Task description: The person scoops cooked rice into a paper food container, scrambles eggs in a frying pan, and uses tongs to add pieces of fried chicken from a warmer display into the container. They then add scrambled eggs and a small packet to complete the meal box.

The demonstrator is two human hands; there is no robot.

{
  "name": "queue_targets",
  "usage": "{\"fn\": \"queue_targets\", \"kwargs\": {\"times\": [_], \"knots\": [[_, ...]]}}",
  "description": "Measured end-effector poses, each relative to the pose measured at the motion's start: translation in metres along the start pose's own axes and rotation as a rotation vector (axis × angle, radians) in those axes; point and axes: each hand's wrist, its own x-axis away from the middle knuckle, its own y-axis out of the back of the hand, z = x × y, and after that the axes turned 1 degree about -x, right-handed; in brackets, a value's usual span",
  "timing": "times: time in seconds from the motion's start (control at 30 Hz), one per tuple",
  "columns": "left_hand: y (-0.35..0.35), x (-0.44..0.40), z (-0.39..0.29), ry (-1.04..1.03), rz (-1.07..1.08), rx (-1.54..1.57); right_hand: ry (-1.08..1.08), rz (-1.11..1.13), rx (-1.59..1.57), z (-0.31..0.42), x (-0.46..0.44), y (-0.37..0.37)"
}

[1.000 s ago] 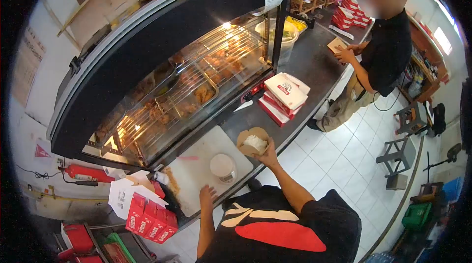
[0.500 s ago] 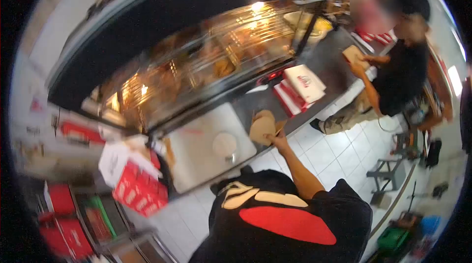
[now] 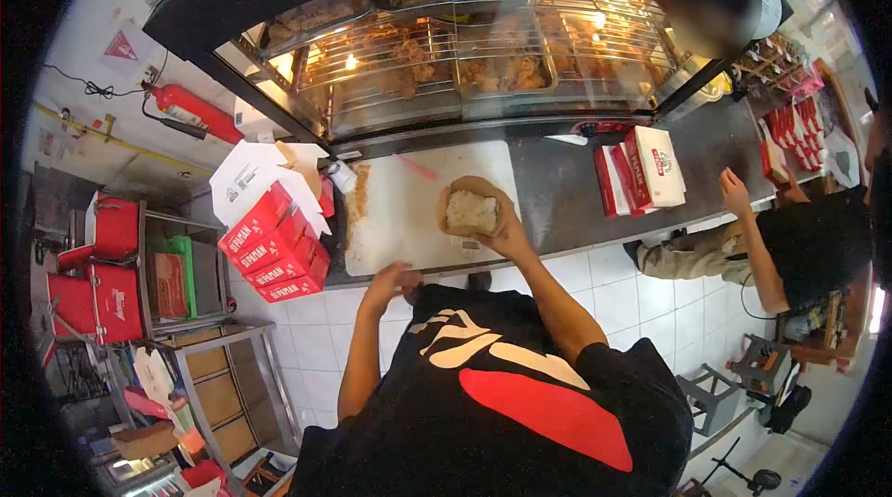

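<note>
In my right hand [image 3: 505, 235] is an open brown paper box [image 3: 453, 192] with white rice [image 3: 472, 214] in it, held over the right part of a white cutting board [image 3: 390, 232]. My left hand [image 3: 392, 281] is at the board's front edge, its fingers apart and nothing in them. A pink utensil [image 3: 415, 167] lies on the board near its back edge. Brown crumbs [image 3: 357, 207] are scattered along the board's left side. The white round container seen earlier is mostly hidden beneath the box.
Behind the board stands a glass display case [image 3: 446, 130] with fried food. Red boxes [image 3: 274, 251] are stacked at the counter's left end. White and red boxes [image 3: 660, 167] sit to the right. A co-worker [image 3: 818, 241] stands at the far right.
The view has turned toward the right end of the room's left side and the case. The rice box has moved left over the board. The co-worker's hand has come away from the brown box.
</note>
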Motion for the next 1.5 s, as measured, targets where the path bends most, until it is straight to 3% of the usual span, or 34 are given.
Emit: {"fn": "queue_targets", "kwargs": {"times": [0.13, 0.3, 0.33, 0.37, 0.4, 0.53, 0.73, 0.83, 1.1, 1.17, 1.2, 1.3, 1.33, 1.37, 1.43, 1.47, 1.5], "knots": [[-0.049, -0.043, -0.037, -0.188, -0.078, 0.056, -0.099, 0.067, 0.117, -0.016, 0.019, 0.013], [-0.096, -0.073, -0.052, -0.422, -0.309, 0.187, -0.291, -0.092, -0.146, -0.018, 0.027, 0.016], [-0.100, -0.084, -0.043, -0.464, -0.179, 0.106, -0.316, -0.146, -0.205, -0.018, 0.030, 0.010], [-0.099, -0.103, -0.025, -0.505, -0.049, 0.025, -0.275, 0.021, -0.208, -0.010, 0.030, 0.003], [-0.101, -0.114, -0.017, -0.547, 0.081, -0.058, -0.281, -0.010, -0.209, -0.010, 0.029, -0.002], [-0.127, -0.066, -0.064, -0.527, 0.100, 0.241, -0.427, -0.120, -0.249, 0.013, 0.025, 0.003], [-0.119, -0.063, -0.056, -0.489, 0.060, 0.152, -0.388, -0.087, -0.263, 0.007, 0.025, 0.009], [-0.110, -0.072, -0.042, -0.480, 0.141, 0.097, -0.402, -0.090, -0.263, 0.009, 0.025, 0.008], [-0.072, -0.052, -0.036, -0.374, -0.162, 0.074, -0.296, -0.363, -0.115, -0.010, 0.052, 0.035], [-0.043, -0.046, -0.008, -0.371, -0.166, 0.075, -0.447, -0.486, 0.006, -0.049, 0.083, 0.053], [-0.037, -0.030, -0.001, -0.289, -0.171, 0.146, -0.441, -0.477, 0.023, -0.026, 0.092, 0.067], [-0.011, -0.013, 0.065, -0.290, -0.340, -0.030, -0.514, -0.571, 0.286, -0.054, 0.153, 0.084], [-0.014, -0.011, 0.072, -0.214, -0.336, -0.043, -0.671, -0.481, 0.444, -0.067, 0.176, 0.088], [-0.019, -0.013, 0.072, -0.143, -0.324, -0.061, -0.682, -0.468, 0.331, -0.039, 0.191, 0.090], [-0.031, -0.022, 0.061, -0.058, -0.286, -0.090, -0.780, -0.275, 0.529, -0.129, 0.272, 0.075], [-0.038, -0.027, 0.053, -0.028, -0.266, -0.114, -0.633, 0.112, 0.775, -0.201, 0.329, 0.065], [-0.043, -0.033, 0.047, -0.006, -0.244, -0.138, -1.167, -0.111, 0.293, -0.176, 0.339, 0.051]]}}
